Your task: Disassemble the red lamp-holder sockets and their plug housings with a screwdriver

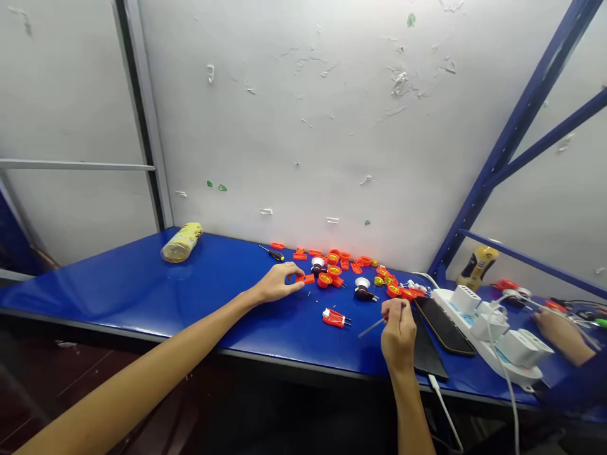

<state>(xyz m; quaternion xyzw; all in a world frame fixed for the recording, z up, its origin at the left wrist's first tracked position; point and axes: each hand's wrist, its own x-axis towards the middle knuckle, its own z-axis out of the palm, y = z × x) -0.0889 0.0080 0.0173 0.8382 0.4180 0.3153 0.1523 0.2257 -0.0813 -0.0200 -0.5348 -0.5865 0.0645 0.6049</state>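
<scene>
My left hand (279, 282) reaches across the blue table (118, 291), its fingertips pinched on a small orange plastic piece (306, 278). My right hand (398, 332) is closed round a thin screwdriver (372, 327) whose metal shaft points left. An orange plug part with metal pins (334, 318) lies between the hands. Several orange and yellow parts (341, 262) are scattered along the wall behind it, with two dark bulb-like pieces (363, 290).
A yellow bottle (182, 242) lies on its side at the back left. A black-handled screwdriver (274, 253) rests near the wall. A phone (442, 324), a white power strip with chargers (497, 335) and another person's hand (562, 333) are at the right, under blue shelf struts (512, 133).
</scene>
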